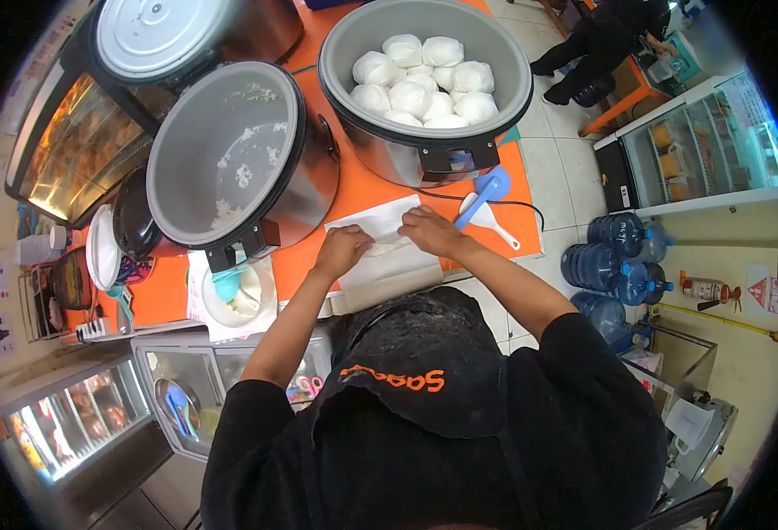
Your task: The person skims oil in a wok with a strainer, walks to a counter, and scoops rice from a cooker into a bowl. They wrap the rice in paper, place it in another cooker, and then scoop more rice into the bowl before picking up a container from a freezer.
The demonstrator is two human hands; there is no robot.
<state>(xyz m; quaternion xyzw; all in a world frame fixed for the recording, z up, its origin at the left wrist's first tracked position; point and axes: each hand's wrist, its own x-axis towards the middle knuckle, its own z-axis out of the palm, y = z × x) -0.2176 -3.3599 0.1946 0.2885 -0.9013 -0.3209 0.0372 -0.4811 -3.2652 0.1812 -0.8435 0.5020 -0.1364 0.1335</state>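
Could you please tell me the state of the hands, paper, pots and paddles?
Left hand: pinching paper
Right hand: pinching paper
Paper: mostly spread out
Left pot: open, rice stuck inside
Right pot: open, holding white bundles
Back pot: covered by white lid
Blue paddle: lying across white paddle
White paddle: partly covered

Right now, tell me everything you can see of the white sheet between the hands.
The white sheet looks like thin, plain paper. It lies on the orange table, in front of the person. The left hand and right hand both touch it, fingers toward its middle. A pale ridge shows between them; whether fold or filling, I cannot tell.
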